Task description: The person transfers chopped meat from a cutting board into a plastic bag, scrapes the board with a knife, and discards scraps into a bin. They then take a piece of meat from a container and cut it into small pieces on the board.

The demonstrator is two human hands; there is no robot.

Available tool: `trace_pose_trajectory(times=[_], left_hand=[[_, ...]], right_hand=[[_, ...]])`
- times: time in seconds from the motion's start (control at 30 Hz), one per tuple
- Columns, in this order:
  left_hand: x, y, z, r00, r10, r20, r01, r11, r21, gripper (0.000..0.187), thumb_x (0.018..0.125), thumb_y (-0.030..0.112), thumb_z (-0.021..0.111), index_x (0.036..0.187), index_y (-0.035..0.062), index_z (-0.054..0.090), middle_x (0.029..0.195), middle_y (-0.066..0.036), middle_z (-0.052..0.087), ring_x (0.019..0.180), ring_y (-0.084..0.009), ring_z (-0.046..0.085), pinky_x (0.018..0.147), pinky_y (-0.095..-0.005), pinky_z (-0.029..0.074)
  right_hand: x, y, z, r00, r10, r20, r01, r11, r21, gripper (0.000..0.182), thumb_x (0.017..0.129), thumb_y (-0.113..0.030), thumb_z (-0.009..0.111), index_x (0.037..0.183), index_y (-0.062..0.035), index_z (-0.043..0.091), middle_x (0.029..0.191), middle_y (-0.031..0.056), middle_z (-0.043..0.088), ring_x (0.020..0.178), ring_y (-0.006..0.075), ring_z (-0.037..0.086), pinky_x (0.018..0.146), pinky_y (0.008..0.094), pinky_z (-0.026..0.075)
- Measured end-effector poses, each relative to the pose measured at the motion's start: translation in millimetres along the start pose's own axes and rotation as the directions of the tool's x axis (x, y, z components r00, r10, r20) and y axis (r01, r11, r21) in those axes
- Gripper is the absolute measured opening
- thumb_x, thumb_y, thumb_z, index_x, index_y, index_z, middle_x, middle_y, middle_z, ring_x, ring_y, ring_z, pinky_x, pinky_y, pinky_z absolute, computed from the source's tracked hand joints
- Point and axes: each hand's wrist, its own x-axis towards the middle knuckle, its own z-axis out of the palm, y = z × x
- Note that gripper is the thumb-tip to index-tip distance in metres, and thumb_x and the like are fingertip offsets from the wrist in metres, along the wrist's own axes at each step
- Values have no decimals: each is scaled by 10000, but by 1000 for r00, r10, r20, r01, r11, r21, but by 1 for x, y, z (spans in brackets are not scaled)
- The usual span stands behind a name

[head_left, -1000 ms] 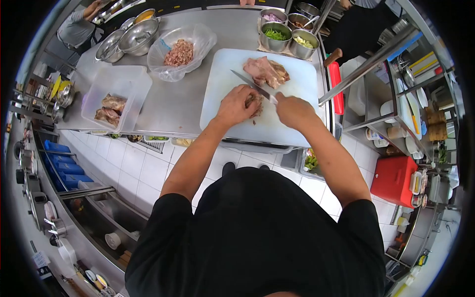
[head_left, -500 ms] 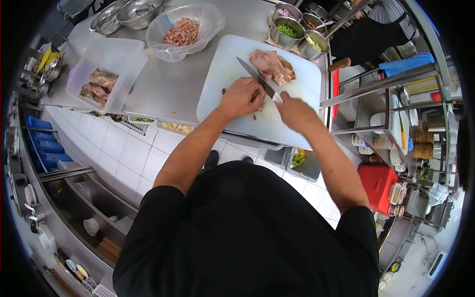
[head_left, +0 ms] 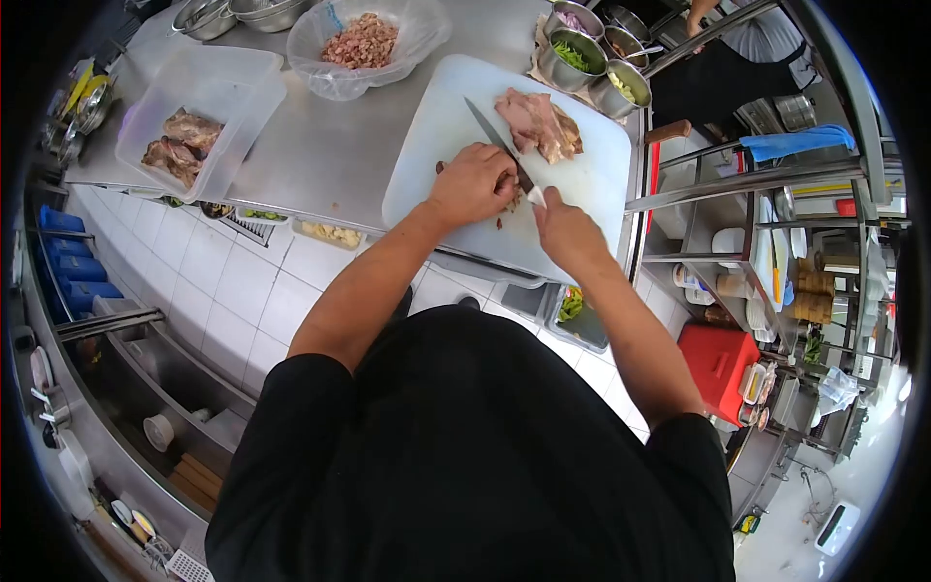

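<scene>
On the white cutting board [head_left: 417,145], my left hand [head_left: 473,184] is curled over a piece of meat [head_left: 440,167], mostly hidden beneath the palm and fingers. My right hand [head_left: 572,233] grips the white handle of a kitchen knife [head_left: 491,129]. The blade points away and to the left, running close beside my left fingertips. Small meat scraps [head_left: 499,223] lie just below those fingers. A larger chunk of pale pink meat [head_left: 539,124] rests on the board beyond the blade, touched by neither hand.
Diced meat [head_left: 361,41] fills part of a lined bowl [head_left: 427,21]. Left of the board, a plastic tub [head_left: 242,87] holds meat pieces. Metal pots [head_left: 572,73] of chopped vegetables stand at the board's far right corner. A co-worker's dark apron [head_left: 737,73] shows behind the rail [head_left: 747,189].
The whole view has shifted slightly. The knife handle and my right hand have moved a little nearer to me and left; my left hand keeps its place over the meat.
</scene>
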Motion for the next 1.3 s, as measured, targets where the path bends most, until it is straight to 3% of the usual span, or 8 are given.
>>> trace_pose_trajectory(times=[0.1,0.33,0.57,0.7,0.8,0.97,1.1,1.3], left_hand=[[3,-3,0,998,35,-45,-35,999,-1,198,771,145,684,942,72,615,967,-108,631,941,-320,604,882,-425,492],[-1,2,-3,995,44,-84,-41,998,42,191,774,134,683,940,66,618,956,-108,624,940,-320,601,881,-426,496],[-2,7,-12,996,67,-57,-67,998,-10,168,776,124,680,925,68,627,962,-108,620,958,-313,595,882,-424,498],[-3,8,-14,991,85,-103,-78,994,73,188,780,83,695,951,65,617,1011,-108,631,974,-327,609,865,-423,513],[-5,1,-12,1000,28,5,-28,999,20,182,783,100,691,945,66,615,1005,-106,632,988,-324,603,883,-421,505],[-7,1,-16,999,31,37,-31,1000,-2,146,806,115,677,942,78,636,976,-96,627,980,-302,596,893,-415,501],[-10,6,-15,994,86,-66,-84,996,31,114,829,109,665,937,85,639,978,-86,625,981,-298,600,883,-408,509],[-9,-3,-19,998,37,59,-36,999,-19,145,814,88,681,952,74,639,1029,-96,633,1023,-320,602,907,-423,506]], right_hand=[[26,2,16,993,-53,-107,54,999,7,299,1031,-300,491,1166,-34,503,907,306,694,785,488,696,752,558,556],[-2,-17,-48,984,46,169,-54,998,42,329,1039,-304,473,1213,-28,509,951,300,695,883,471,695,803,578,539],[34,-1,3,989,-119,-87,121,993,17,319,1047,-321,460,1131,-18,517,852,268,705,790,458,700,728,562,546],[2,-40,-76,946,120,300,-162,979,119,337,1045,-319,462,1178,-15,520,871,262,710,785,453,704,721,555,553],[-5,-4,-1,1000,-17,-2,17,1000,3,326,1041,-318,479,1165,-16,483,855,307,688,749,502,673,689,596,526],[35,1,18,984,-125,-130,130,991,29,331,1033,-310,484,1186,-18,520,834,278,702,783,473,700,708,579,551],[1,-46,-78,940,120,319,-169,977,129,328,1030,-313,489,1165,-15,521,848,269,707,794,462,708,706,571,554],[11,-13,18,999,-14,-52,16,999,31,312,1034,-318,481,1164,-36,507,867,287,702,828,489,696,747,599,541]])
